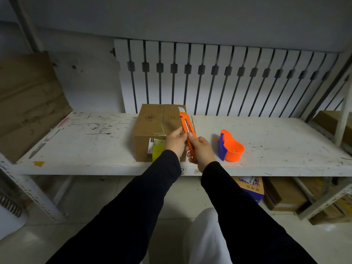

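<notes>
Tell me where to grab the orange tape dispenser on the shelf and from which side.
Grip the tape dispenser by its round orange loop, coming from above and the right. The loop opens upward, so fingers can probably hook its free right wall; the blue plate on its left looks like the cutting edge, best avoided.

Glossy orange plastic knife (186,128), matt cardboard box (152,126), scuffed white shelf (95,145).

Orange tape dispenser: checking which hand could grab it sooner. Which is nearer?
Right. The right hand grips the box cutter just left of the tape dispenser; the left hand pinches it farther left, in front of the cardboard box.
</notes>
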Tool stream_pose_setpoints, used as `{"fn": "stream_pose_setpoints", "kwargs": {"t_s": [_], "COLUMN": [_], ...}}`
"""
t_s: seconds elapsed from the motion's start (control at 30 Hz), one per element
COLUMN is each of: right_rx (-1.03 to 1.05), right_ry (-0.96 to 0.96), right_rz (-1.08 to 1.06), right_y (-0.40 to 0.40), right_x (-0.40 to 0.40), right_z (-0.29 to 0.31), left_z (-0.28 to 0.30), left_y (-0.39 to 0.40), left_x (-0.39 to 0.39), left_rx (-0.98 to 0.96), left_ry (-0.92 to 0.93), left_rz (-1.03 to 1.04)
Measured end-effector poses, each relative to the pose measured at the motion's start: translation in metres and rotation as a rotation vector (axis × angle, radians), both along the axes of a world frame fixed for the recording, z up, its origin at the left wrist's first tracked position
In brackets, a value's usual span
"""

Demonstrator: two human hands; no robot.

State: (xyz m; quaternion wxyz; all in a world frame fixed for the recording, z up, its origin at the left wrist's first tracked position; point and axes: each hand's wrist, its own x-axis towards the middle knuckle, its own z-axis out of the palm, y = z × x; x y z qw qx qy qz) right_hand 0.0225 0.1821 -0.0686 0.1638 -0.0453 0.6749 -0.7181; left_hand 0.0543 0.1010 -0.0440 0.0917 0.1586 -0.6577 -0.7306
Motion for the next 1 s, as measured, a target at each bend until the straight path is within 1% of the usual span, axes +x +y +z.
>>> {"fn": "stream_pose_setpoints", "kwargs": {"t_s": [0.1, 0.23, 0.43, 0.53, 0.6, 0.63, 0.7, 0.77, 0.87, 1.0], "right_rx": [-0.05, -0.113, -0.065, -0.051, -0.042, -0.014, 0.102, 0.192, 0.251, 0.298], "right_ry": [0.014, 0.055, 0.038, 0.033, 0.048, 0.074, 0.16, 0.243, 0.338, 0.414], "right_rz": [0.082, 0.044, 0.051, 0.054, 0.011, -0.026, -0.098, -0.122, -0.094, 0.0], "right_y": [-0.003, -0.007, -0.011, -0.015, -0.019, -0.02, -0.023, -0.026, -0.035, -0.054], "right_x": [0.004, 0.003, 0.002, 0.002, 0.002, 0.001, -0.003, -0.006, -0.008, -0.006], "right_z": [0.001, -0.001, -0.007, -0.007, -0.006, -0.006, -0.006, -0.005, -0.002, 0.003], "left_z": [0.003, 0.009, 0.003, 0.007, 0.007, 0.006, -0.004, -0.017, -0.029, -0.032], "left_y": [-0.002, -0.005, -0.01, -0.011, -0.014, -0.018, -0.029, -0.04, -0.049, -0.053], "left_x": [0.0, 0.004, 0.004, 0.007, 0.01, 0.011, 0.012, 0.013, 0.014, 0.014], "left_rx": [-0.009, 0.023, -0.073, -0.075, -0.148, -0.225, -0.397, -0.502, -0.534, -0.452], "left_ry": [-0.02, -0.014, -0.022, -0.039, -0.037, -0.041, -0.079, -0.15, -0.245, -0.258], "left_rz": [0.022, 0.034, 0.042, 0.019, 0.022, 0.063, 0.219, 0.331, 0.367, 0.357]}}
